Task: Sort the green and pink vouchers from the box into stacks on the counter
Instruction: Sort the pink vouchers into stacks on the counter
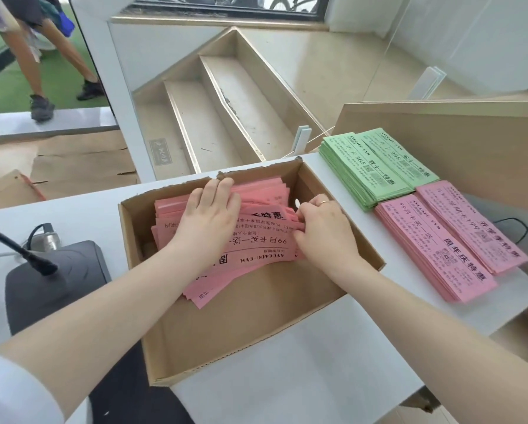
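Two hands are working inside the box [360, 249], an open cardboard carton sitting on the white counter [302, 368]. The left hand [209, 215] is lying flat on the loose pink vouchers [256, 243] in the box, fingers straight and close together, pressing down on the far part of the heap. The right hand [321, 223] is sitting at the right edge of the same heap, fingers curled and pinching the ends of several pink slips; a ring is showing on one finger. The heap is filling the far half of the box and spilling toward the middle, while the near half is showing bare cardboard floor.

To the right of the box, four sorted stacks are lying on the counter. The two green stacks [376, 166] are sitting side by side at the far end, touching each other. The two pink stacks [449, 240] are lying just in front of them, also side by side, with the nearer one reaching almost to the counter's edge.

On the left, a dark pad [57, 286] is resting on the counter with a black cable [18, 249] crossing above it. Beyond the counter, steps [213, 117] are descending, and a person's legs [57, 62] are showing at the top left.
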A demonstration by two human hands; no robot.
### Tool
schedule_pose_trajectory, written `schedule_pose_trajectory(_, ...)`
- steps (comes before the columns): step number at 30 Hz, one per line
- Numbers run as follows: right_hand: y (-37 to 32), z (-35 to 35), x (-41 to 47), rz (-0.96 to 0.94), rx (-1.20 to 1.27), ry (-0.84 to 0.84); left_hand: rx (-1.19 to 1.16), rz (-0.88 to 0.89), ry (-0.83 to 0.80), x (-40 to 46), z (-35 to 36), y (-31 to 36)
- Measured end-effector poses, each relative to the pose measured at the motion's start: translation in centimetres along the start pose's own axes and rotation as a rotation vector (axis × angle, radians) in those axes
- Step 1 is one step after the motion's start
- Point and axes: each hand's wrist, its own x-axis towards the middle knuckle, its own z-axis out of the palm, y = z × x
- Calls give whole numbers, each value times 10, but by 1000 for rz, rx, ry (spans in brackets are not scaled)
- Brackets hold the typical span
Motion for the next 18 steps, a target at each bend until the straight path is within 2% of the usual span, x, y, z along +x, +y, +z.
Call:
schedule_pose_trajectory(2, -5, 1, -2, 37, 11, -75, -49, 23, -23, 2, -9, 1)
schedule_pose_trajectory(5, -4, 4, -3, 102, 109, -141, -203, 105, -169, 0, -25, 4)
schedule_pose_trajectory(7, -1, 1, -5, 36, 152, -102, -249, 112, -329, -3, -31, 6)
schedule_pose_trajectory(11, 6, -9, -10, -163, 337, -37, -300, 112, -316, -11, -37, 6)
schedule_pose_trajectory(12, 7, -10, -11, -243, 312, 42, -289, 115, -313, -12, -36, 6)
schedule_pose_trajectory(14, 8, -7, -11, -420, 117, 206, -240, 110, -336, -11, -35, 2)
schedule_pose_trajectory(15, 8, -2, -10, -477, 17, 238, -215, 100, -364, -11, -34, 1)
schedule_pose_trajectory(18, 2, 4, -6, -498, -122, 132, -155, 60, -485, -10, -38, -3)
